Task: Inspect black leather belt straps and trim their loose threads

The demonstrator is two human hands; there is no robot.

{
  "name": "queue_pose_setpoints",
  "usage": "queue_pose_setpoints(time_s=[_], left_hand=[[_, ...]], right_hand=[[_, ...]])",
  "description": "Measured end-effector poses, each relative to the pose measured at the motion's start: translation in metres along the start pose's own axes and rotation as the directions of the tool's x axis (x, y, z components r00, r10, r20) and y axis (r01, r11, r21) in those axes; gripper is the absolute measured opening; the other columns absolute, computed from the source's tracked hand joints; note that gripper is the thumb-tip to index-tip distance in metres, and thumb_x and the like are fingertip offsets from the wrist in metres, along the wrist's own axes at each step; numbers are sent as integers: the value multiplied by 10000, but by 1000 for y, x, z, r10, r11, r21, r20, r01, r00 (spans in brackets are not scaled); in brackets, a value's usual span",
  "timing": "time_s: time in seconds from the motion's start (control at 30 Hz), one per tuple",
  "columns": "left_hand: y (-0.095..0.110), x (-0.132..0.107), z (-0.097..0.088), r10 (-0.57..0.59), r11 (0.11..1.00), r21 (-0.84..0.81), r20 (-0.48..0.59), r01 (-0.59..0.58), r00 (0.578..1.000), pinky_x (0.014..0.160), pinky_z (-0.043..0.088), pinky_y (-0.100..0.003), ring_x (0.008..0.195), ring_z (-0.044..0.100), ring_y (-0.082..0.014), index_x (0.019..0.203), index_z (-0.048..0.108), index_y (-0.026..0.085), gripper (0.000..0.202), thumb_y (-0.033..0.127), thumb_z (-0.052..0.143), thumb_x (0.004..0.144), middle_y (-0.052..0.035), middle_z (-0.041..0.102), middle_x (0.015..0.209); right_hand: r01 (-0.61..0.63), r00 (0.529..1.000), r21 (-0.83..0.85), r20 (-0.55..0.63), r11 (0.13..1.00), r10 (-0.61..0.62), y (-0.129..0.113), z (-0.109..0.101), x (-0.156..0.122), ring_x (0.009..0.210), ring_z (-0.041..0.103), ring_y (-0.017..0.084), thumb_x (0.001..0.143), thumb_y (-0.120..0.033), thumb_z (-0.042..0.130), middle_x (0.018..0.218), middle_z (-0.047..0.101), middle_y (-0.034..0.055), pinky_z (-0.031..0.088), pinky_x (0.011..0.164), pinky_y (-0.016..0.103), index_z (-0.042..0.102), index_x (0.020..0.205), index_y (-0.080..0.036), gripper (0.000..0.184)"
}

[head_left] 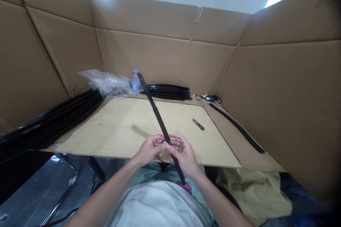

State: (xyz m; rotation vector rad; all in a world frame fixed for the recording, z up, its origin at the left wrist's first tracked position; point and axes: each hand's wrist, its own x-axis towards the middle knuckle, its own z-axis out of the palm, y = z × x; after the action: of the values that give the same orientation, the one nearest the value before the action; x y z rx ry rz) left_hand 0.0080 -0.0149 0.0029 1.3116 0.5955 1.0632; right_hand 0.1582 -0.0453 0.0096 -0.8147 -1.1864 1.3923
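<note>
Two hands at work: left hand [150, 149], right hand [185, 156], fingers pinched around black strip [160, 120] | strip slants above table's [106, 127] near edge | snips [198, 124] lie right of strip

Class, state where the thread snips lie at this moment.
In the head view, the thread snips lie right of centre on the pale board, beyond the right hand and left of the curved black strip.

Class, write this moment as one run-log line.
left hand: at black strip | right hand: gripping it | snips: lying on table | bottle: upright at back
</note>
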Motion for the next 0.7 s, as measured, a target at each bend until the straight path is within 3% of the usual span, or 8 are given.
queue_pose_setpoints(time_s=[0.13, 0.23, 0.47, 0.7], left_hand=[[1, 0, 3, 9, 999, -42, 26, -8, 1000, 535, 481, -234, 576, 571, -118, 966, 620, 92, 324, 287, 678, 714, -88, 654, 840], [1, -2, 4, -37, 997, -60, 69, 41, 997, 480, 499, -266, 510, 599, -141, 992, 607, 94, 342, 311, 657, 732, -89, 663, 807], [2, -5, 6, -82, 993, -79, 105, 90, 991, 512, 524, -303, 527, 642, -189, 995, 578, 87, 335, 315, 633, 756, -90, 665, 734], [2, -6, 8, -83, 991, -97, 102, 93, 991, 453, 513, -284, 475, 635, -205, 920, 550, 99, 285, 335, 610, 772, 13, 545, 502]], right_hand=[[24, 1000, -8, 19, 1000, -24, 3, 0, 0, 553, 539, 102, 708, -279, 701, 856, 585, 25, 459, 444, 213, 459, 1074, -219, 443], [25, 999, -12, 40, 1000, -24, 5, 1, 0, 460, 512, 76, 687, -267, 716, 833, 571, 6, 446, 398, 212, 450, 1081, -225, 477], [7, 995, -53, 96, 999, -1, 8, 2, -2, 420, 518, 76, 735, -294, 672, 731, 613, 4, 353, 337, 166, 462, 1105, -190, 438], [-9, 992, -31, 123, 999, 12, 5, 8, -6, 381, 439, 57, 786, -338, 609, 648, 621, 5, 307, 341, 159, 457, 1143, -180, 418]])
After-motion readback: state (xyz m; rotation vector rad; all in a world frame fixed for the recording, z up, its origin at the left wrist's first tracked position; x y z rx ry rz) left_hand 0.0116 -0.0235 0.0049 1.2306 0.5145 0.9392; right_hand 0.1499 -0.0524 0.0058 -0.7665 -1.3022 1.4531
